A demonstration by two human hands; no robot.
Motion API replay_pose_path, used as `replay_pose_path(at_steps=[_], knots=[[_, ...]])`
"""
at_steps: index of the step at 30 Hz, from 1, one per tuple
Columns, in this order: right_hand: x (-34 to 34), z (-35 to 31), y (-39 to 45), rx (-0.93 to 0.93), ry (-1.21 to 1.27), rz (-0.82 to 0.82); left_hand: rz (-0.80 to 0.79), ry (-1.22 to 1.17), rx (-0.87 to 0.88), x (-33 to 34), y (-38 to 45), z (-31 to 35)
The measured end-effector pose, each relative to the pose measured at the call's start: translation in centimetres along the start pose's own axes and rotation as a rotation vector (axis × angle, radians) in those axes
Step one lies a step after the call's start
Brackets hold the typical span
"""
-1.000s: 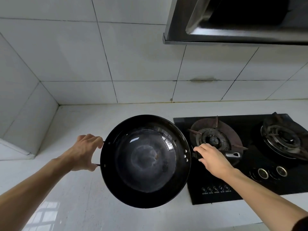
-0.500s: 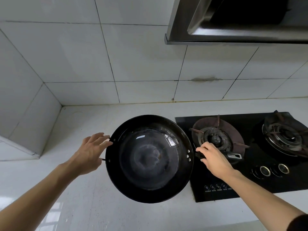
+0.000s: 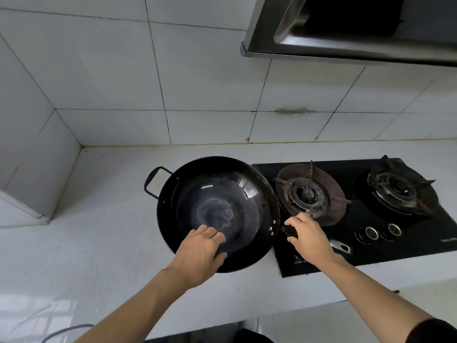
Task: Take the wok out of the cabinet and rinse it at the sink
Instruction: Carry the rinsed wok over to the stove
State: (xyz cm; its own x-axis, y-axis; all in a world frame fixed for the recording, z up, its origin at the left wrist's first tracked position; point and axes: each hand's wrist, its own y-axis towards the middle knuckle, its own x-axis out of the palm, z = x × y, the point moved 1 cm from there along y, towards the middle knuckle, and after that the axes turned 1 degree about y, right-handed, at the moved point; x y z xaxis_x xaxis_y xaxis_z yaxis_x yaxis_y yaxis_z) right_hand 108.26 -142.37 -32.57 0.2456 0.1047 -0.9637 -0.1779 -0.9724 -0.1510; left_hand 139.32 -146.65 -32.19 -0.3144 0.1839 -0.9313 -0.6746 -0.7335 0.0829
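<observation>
Beside the gas stove [image 3: 358, 214], on its left, a black wok [image 3: 217, 211] is sitting on the white bench [image 3: 86, 243], its rim just touching the stove's edge. A person's right hand [image 3: 309, 237] is gripping the wok's long handle, probably to steady it. The left hand [image 3: 197, 253] is reaching over the near rim into the bowl, fingers loosely curled, holding nothing. No sink is showing, so rinsing looks not yet begun.

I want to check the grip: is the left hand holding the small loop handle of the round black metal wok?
No, the left hand reaches into the round black metal wok; its small loop handle is free.
</observation>
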Motion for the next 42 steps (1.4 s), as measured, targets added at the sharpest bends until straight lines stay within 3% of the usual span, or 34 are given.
replay_pose_path(at_steps=[8, 14, 18, 26, 42], knots=[[1.9, -1.9, -4.6, -0.007, 0.084, -0.043, 0.023, -0.017, -0.074, 1.6, -1.3, 3.3], [2.6, -3.7, -7.3, -0.072, 0.164, -0.063, -0.026, 0.182, -0.225, 2.3, -2.1, 4.1], [3.3, -3.8, -9.7, -0.127, 0.349, -0.078, 0.024, 0.269, -0.3, 2.5, -3.2, 4.9], [4.1, -4.7, -11.8, -0.164, 0.565, -0.094, -0.037, 0.276, -0.428, 2.1, -3.6, 7.1], [3.0, -8.2, -12.0, -0.101, 0.483, -0.089, -0.083, 0.182, -0.464, 0.7, -4.9, 6.6]])
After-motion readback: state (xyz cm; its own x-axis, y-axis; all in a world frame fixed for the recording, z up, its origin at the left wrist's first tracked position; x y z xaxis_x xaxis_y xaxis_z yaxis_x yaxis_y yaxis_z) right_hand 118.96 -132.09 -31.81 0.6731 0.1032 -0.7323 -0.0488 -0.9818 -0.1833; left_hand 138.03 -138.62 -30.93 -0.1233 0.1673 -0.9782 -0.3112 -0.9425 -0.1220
